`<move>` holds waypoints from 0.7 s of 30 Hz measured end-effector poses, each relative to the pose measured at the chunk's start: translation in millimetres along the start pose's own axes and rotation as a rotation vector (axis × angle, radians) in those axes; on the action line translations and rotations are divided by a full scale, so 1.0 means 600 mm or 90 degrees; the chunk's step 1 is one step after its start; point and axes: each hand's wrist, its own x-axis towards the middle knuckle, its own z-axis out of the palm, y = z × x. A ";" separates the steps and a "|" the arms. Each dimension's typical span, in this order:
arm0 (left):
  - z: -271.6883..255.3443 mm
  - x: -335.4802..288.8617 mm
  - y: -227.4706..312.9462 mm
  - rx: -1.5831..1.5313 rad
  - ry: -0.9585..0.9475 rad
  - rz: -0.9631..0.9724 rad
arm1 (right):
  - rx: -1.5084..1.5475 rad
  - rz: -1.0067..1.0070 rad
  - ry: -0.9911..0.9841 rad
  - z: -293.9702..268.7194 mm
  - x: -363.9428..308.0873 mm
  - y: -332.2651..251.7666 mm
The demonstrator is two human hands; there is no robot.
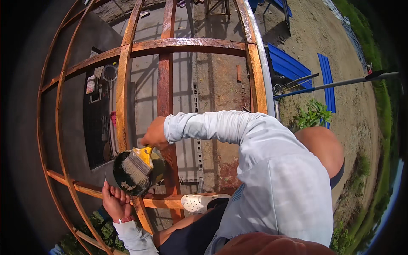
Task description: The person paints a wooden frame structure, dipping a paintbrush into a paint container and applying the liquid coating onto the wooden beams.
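My right hand (154, 134) is closed round the yellow handle of a wide paintbrush (137, 166). The brush's pale bristles, smeared with paint, point down into a dark bucket (120, 180). Beside the bucket, my left hand (116, 202) has its fingers curled at the thin wire handle, holding the bucket up. A reddish band circles that wrist. Under and around the bucket run wooden beams (123, 93) of an open frame, some of them glossy and dark reddish brown. The liquid inside the bucket is mostly hidden by the brush.
My foot, in a white clog (199, 203), rests on a crossbeam. Wide gaps between the beams show a concrete floor (146, 100) well below. A metal edge (264, 63) borders the frame at right. Beyond lie blue corrugated sheets (289, 61), a long pole (335, 85) and a leafy plant (313, 114).
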 end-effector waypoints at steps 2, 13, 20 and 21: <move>0.009 -0.004 -0.002 -0.009 0.026 0.003 | -0.038 -0.022 0.023 0.003 -0.003 -0.002; 0.000 -0.004 -0.014 -0.003 0.003 -0.009 | 0.053 -0.010 -0.020 0.011 -0.007 0.005; 0.006 -0.011 -0.009 -0.029 0.004 -0.005 | 0.049 -0.008 -0.034 0.008 -0.008 0.008; 0.005 -0.010 -0.007 -0.035 -0.004 -0.008 | 0.040 0.016 -0.030 0.008 -0.009 0.007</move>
